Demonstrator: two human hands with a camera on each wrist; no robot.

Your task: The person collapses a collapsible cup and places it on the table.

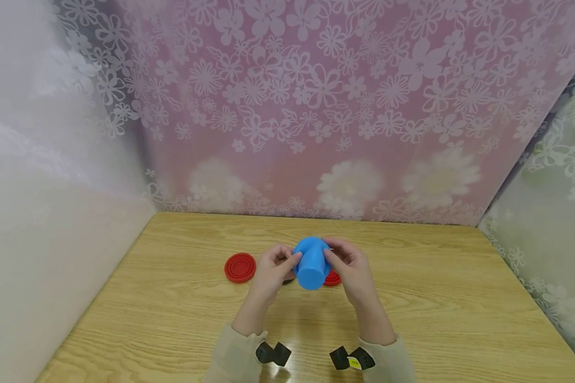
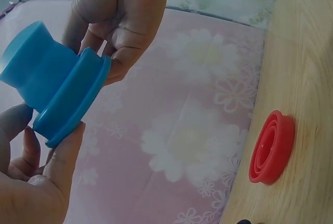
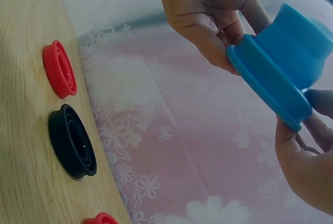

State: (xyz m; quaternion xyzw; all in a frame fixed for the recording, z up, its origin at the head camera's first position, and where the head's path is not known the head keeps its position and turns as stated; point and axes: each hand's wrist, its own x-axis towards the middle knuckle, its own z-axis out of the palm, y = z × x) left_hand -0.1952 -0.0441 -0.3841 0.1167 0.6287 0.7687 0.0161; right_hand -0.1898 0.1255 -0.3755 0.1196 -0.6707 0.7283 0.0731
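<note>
A blue collapsible silicone cup point(image 1: 311, 266) is held up in front of the body, partly extended, its narrow round end tilted toward the head camera. My left hand point(image 1: 271, 268) pinches the wide rim on the left, thumb on the near side. On the opposite side, my right hand point(image 1: 356, 271) grips the same rim between thumb and fingers. Both wrist views show the cup from the side, with the thick stepped rim point(image 2: 73, 101) and the narrower body point(image 3: 296, 44) standing out from it.
Flattened on the wooden table point(image 1: 172, 314) lie a red collapsible cup point(image 1: 240, 267) at left, a black one point(image 3: 72, 141) and another red one point(image 1: 333, 279), both partly hidden behind the hands and blue cup in the head view. Flowered cloth point(image 1: 316, 133) hangs behind the table.
</note>
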